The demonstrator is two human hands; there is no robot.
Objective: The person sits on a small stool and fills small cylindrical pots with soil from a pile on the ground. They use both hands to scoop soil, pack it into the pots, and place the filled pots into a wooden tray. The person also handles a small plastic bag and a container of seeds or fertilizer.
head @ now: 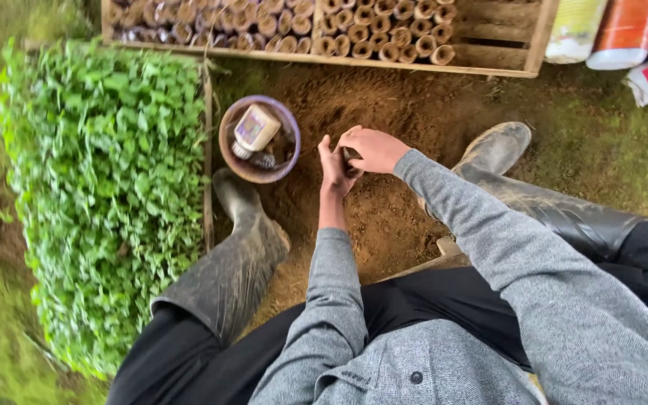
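My left hand (pixel 333 169) and my right hand (pixel 375 148) meet over a patch of loose brown soil (pixel 384 112). Between them they hold a small dark object (pixel 350 159), mostly hidden by the fingers; it looks like a small soil-filled pot. Both arms wear grey sleeves. My two muddy rubber boots (pixel 245 225) (pixel 500 150) rest on the ground either side of the soil.
A round purple bowl (pixel 228 120) with a white bottle (pixel 255 127) lies left of the hands. A bed of green seedlings (pixel 106 187) fills the left. A wooden crate (pixel 519 45) with several rolled soil pots (pixel 384 30) lies beyond. Bags (pixel 624 34) stand at the top right.
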